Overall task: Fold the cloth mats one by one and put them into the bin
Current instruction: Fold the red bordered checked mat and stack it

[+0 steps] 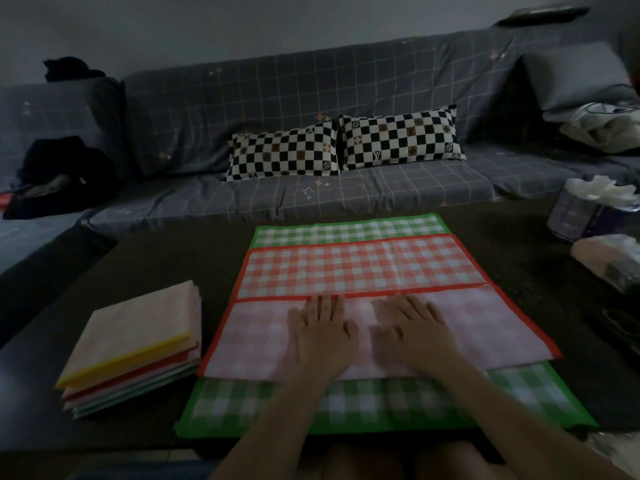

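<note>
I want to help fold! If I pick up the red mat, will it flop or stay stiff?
Probably floppy: the red mat is already folded over, lying flat under the left hand and right hand. It looks thin, so likely light. It may slide on the green mat beneath it.

It was a dim living room in a home: a grey sofa point(311, 109) with two checkered cushions point(343, 145) stood behind a low dark surface point(145, 265).
</note>
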`<action>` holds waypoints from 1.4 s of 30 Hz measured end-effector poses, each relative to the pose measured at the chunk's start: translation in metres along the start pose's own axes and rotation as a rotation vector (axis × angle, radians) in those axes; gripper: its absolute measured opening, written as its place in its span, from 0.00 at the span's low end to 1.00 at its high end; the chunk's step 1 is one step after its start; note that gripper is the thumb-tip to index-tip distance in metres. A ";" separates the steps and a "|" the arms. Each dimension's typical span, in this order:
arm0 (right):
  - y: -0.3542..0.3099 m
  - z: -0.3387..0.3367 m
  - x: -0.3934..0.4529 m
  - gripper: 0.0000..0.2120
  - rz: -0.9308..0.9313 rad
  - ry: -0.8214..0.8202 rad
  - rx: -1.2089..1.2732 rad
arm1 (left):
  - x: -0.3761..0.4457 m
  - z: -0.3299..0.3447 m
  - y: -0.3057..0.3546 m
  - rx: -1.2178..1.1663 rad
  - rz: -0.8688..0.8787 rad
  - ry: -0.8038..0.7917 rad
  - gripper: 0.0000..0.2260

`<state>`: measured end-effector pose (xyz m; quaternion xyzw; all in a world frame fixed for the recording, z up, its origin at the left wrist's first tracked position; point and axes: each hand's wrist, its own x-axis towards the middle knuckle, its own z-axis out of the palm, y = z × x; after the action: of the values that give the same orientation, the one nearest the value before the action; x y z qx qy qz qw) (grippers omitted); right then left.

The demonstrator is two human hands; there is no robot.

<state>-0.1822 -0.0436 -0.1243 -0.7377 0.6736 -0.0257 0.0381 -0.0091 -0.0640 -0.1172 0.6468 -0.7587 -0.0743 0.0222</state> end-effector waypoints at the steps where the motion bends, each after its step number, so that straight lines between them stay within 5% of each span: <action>1: 0.009 -0.003 0.000 0.28 0.050 -0.027 0.005 | 0.000 0.000 0.000 0.007 0.001 -0.007 0.27; 8: 0.072 -0.019 -0.007 0.29 0.246 -0.091 -0.059 | 0.001 0.001 0.001 0.028 -0.005 -0.005 0.28; 15: 0.066 -0.019 -0.004 0.28 0.290 -0.068 -0.022 | 0.000 0.000 0.001 0.022 -0.001 0.002 0.28; 21: -0.010 -0.010 0.008 0.25 0.013 0.012 0.045 | -0.001 0.000 -0.001 0.003 0.002 0.034 0.28; 28: -0.015 -0.008 0.009 0.29 0.017 -0.017 -0.009 | -0.001 -0.007 -0.033 -0.006 0.019 -0.008 0.28; 33: -0.015 -0.005 0.010 0.54 0.002 -0.033 -0.009 | -0.009 -0.018 -0.087 -0.005 -0.085 -0.040 0.29; 42: -0.017 -0.008 0.008 0.36 0.007 -0.057 -0.019 | -0.014 -0.020 -0.107 -0.052 -0.138 -0.048 0.30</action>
<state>-0.1652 -0.0505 -0.1148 -0.7362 0.6749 0.0017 0.0503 0.1001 -0.0683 -0.1114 0.6947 -0.7106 -0.1107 0.0154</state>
